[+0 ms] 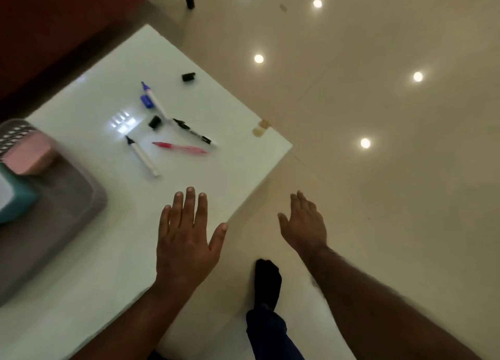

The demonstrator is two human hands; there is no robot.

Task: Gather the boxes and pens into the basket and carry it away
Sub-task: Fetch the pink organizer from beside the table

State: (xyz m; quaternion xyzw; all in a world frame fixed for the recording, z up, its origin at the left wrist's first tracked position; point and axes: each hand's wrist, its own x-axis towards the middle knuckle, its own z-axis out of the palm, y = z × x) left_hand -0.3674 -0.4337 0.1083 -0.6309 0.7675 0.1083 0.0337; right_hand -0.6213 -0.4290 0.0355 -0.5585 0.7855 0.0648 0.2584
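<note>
From your head camera, looking down, the white desk (238,154) runs diagonally across the view with the grey basket (67,211) at its left edge, and the boxes look already dealt with: a pink box (27,154) and a teal box (16,200) sit inside the basket, leaning against each other at its far end. What remains is scattered mid-desk, well apart from the basket: a blue marker (153,100) with its blue cap (147,101) just beside it, a black marker (192,132), a white-barrelled pen (142,156) lying uncapped, a pink pen (180,148), and two loose black caps (155,122) (188,76), one among the pens and one farther off toward the far edge. Your left hand (186,232) hovers flat over the near part of the desk, its grip spread wide and empty, fingers pointing toward the pens, which I judge puts it ready to sweep them together. Your right hand (304,221) hangs off the desk's corner above the floor, its grip also loose and empty, likely waiting to help. Because the pens lie at crossed angles and close together, I'd gather them in a bunch, and mind the round barrels and the stray caps, which could roll on the glossy surface
</note>
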